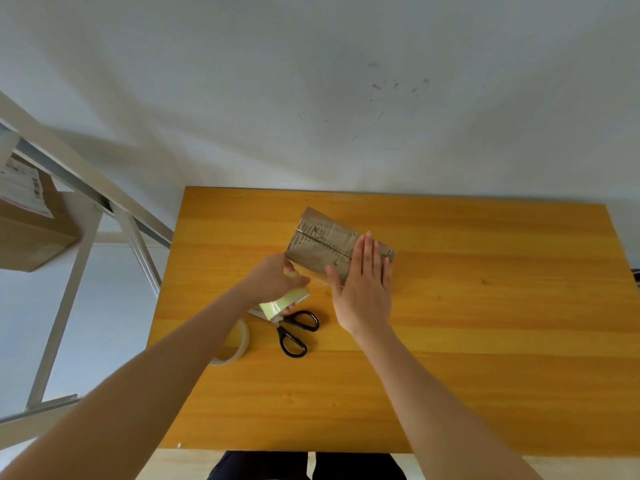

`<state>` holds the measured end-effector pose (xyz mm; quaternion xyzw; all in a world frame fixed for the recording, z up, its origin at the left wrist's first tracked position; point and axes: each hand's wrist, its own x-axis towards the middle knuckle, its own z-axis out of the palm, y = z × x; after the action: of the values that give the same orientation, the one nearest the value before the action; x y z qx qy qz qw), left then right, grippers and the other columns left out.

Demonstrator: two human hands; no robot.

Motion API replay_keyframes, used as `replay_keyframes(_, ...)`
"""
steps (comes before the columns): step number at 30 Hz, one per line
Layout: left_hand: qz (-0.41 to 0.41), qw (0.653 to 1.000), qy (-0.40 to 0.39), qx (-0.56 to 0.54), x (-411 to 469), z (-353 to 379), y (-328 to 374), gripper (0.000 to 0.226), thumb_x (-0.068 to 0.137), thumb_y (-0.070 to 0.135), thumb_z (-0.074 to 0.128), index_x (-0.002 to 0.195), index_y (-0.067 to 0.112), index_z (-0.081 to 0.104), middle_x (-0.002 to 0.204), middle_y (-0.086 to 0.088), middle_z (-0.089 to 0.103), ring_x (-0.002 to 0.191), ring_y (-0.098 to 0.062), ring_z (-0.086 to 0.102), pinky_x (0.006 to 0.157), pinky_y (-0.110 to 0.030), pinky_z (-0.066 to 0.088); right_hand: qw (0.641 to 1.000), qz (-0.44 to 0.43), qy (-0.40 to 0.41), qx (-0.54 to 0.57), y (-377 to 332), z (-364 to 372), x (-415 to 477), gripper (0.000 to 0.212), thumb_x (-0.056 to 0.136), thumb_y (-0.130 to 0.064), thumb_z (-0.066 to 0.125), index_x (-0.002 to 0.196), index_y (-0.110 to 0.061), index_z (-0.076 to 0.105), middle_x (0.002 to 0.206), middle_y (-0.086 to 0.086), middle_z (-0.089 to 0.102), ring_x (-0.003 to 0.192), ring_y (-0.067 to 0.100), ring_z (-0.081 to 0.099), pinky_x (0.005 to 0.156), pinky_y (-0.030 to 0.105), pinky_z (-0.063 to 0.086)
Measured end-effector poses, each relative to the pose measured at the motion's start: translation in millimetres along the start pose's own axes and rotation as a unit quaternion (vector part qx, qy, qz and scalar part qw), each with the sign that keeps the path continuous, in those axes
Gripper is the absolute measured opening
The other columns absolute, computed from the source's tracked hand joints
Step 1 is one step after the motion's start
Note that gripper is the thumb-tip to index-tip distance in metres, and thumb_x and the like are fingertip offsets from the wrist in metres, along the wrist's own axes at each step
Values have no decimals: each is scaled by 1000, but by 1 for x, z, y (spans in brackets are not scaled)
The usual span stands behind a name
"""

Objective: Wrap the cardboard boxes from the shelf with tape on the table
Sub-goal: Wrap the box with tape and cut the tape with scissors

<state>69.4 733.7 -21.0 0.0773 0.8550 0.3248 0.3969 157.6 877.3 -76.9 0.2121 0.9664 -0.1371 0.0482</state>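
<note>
A small cardboard box (323, 242) lies on the far middle of the table (485, 306), turned at an angle, its top seam crossed by strips of tape. The right hand (363, 289) rests flat on the box's right end, fingers straight and spread slightly, palm down, gripping nothing. The left hand (273, 278) is at the box's near left corner, fingers curled around a roll of pale yellow-green tape (282, 304), which it holds just above the table. The roll sits just beside the box; whether a strip runs from it to the cardboard cannot be told.

Near the hands, scissors (294, 329) with black handles lie on the table, blades pointing left under the held roll, handles toward the right and near side. A second roll (235, 344), clear or yellowish, lies to the left of the scissors, partly hidden by the left forearm.

The table is orange-yellow wood grain, set against a white wall (311, 98) bearing faint dark scuffs at upper right. At far left stands a pale metal shelf (86, 220); on it rests a larger box (31, 230) with a printed label. Dark-clothed legs show beneath the table's near edge.
</note>
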Motion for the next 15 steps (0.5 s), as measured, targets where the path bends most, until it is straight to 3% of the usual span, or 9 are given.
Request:
replay_keyframes(3,13,996,30,78,13,-15,-6,36,77,39,74,92,9,60,84,-2,56,76,-17,52,63,-28,39,998,11,37,43,-7,4,-4,79,91,-61,1,152,-11,-2,160,3,-9,147,16,-9,119,35,-6)
replay_keyframes(6,23,994,41,100,18,-19,-7,35,75,40,76,86,12,59,77,-1,54,73,-19,51,62,-29,39,992,-18,99,74,-10,2,-13,67,98,-49,20,149,-6,23,159,10,11,147,21,9,119,35,3)
replay_keyframes(8,35,991,48,122,19,-19,-9,38,75,42,76,90,12,57,82,0,53,78,-19,51,62,-29,37,977,-111,169,66,-10,6,-28,45,99,-32,40,135,-6,42,151,15,34,139,26,31,115,38,21)
replay_keyframes(10,41,991,49,122,19,-20,-11,41,73,42,77,91,13,55,81,2,51,77,-18,49,60,-29,36,950,-231,205,45,-12,20,-48,29,93,-20,54,119,-10,48,132,13,49,118,26,49,99,39,42)
replay_keyframes(12,45,993,45,101,19,-19,-13,42,72,40,79,92,13,53,75,4,48,69,-16,47,55,-27,34,940,-292,174,37,-15,35,-65,26,84,-15,66,106,-12,53,112,6,54,95,21,56,81,33,49)
replay_keyframes(15,60,995,34,67,17,-18,-18,39,72,36,79,93,16,52,67,5,44,57,-10,42,50,-26,29,961,-268,70,13,-20,53,-73,26,75,-22,77,95,-14,61,94,0,59,82,17,59,72,28,50)
